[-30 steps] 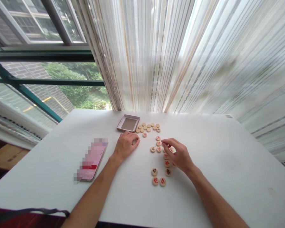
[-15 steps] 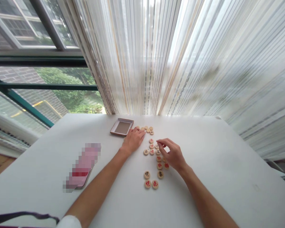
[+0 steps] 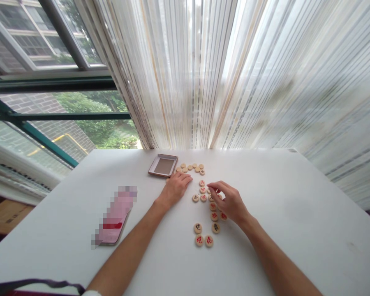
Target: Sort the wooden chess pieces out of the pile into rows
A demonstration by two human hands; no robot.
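Round wooden Chinese chess pieces (image 3: pixel 203 197), marked in red or black, lie face up in small groups on the white table. My right hand (image 3: pixel 230 201) is curled in a pinch above them. Its fingertips are at a black-marked piece (image 3: pixel 209 190) beside the red column, and the hand partly covers other pieces. My left hand (image 3: pixel 176 185) rests palm down with fingers stretched out, just in front of several blank-side-up pieces (image 3: pixel 190 167). Nearer to me lie two red pieces (image 3: pixel 199 240) and two black ones (image 3: pixel 197 228).
An open shallow square box lid (image 3: pixel 163 155) lies behind my left hand. A pink phone (image 3: pixel 115 222), partly pixelated, is on the table (image 3: pixel 280 246) to the left. Striped curtains (image 3: pixel 179 82) and a window stand beyond the far edge.
The view has shifted slightly, so the table's things appear farther right. My left hand has drawn back a little from the blank pieces, uncovering more. My right hand stays at the same piece.
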